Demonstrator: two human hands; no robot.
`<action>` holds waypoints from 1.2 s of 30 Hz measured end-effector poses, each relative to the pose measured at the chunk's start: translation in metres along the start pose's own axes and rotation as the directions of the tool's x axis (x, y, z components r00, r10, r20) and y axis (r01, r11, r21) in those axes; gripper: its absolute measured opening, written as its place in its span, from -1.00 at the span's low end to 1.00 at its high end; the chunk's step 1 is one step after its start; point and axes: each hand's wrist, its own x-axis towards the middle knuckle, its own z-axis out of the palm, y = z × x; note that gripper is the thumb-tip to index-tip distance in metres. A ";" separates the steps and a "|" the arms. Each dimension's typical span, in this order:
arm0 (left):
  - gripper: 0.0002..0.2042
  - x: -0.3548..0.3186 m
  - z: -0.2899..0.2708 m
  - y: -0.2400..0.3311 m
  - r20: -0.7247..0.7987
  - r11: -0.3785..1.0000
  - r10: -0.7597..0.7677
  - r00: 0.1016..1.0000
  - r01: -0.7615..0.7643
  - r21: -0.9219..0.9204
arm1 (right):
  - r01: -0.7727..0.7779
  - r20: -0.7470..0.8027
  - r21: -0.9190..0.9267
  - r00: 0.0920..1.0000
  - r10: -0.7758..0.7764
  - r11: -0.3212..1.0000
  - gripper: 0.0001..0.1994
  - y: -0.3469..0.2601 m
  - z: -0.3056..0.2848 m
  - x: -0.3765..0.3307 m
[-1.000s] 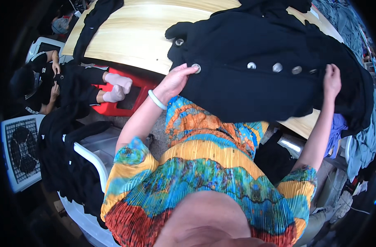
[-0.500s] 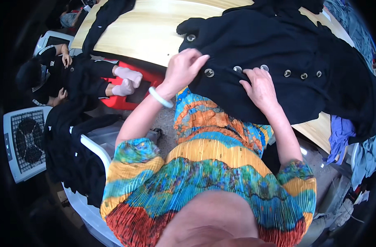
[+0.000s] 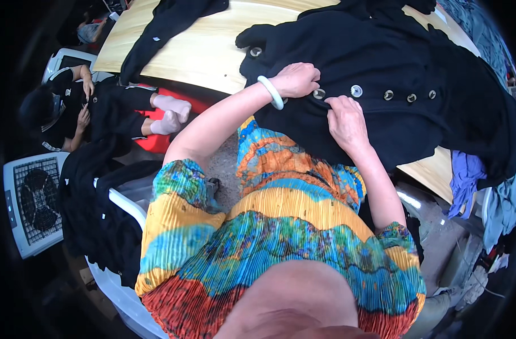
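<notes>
A black garment (image 3: 393, 124) with a row of large round buttons is spread over the table's near edge. My left hand (image 3: 296, 80), a pale bangle on its wrist, has its fingers curled down onto the cloth beside one button (image 3: 319, 94); its fingertips are partly hidden. Just right of that button, my right hand (image 3: 348, 123) pinches the edge of the button band. Farther right along the band sit a pale button (image 3: 356, 91) and several darker ones. Another button (image 3: 256, 51) shows near the garment's far left corner.
The wooden table (image 3: 213, 48) carries another black garment (image 3: 167, 35) at its far left. A purple cloth (image 3: 467, 179) hangs at the right. To the left, a seated person (image 3: 66, 107) works with both hands, near a fan (image 3: 38, 192) and black clothes draped on a white chair (image 3: 128, 206).
My left hand has moved right along the button band, from the garment's left side to the button near my right hand. My right hand has shifted slightly left.
</notes>
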 end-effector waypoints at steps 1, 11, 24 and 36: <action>-0.80 -0.003 0.000 0.002 -0.051 1.000 0.028 0.998 -0.029 -0.008 | 0.002 -0.034 0.034 0.999 -0.001 0.999 -0.84 0.001 0.001 0.001; -0.71 -0.009 -0.007 -0.002 0.080 0.893 -0.051 0.995 0.082 -0.442 | -0.006 -0.126 0.112 0.992 0.020 0.994 -0.85 0.010 0.011 0.009; -0.69 -0.005 0.006 0.006 -0.037 0.951 -0.193 0.980 0.178 -0.252 | -0.024 -0.138 0.167 0.989 0.047 0.986 -0.83 -0.002 0.005 0.007; -0.85 -0.006 0.013 0.006 0.050 0.613 -0.257 0.965 0.203 -0.764 | -0.144 -0.158 0.012 0.977 0.144 0.990 -0.72 -0.001 0.010 0.015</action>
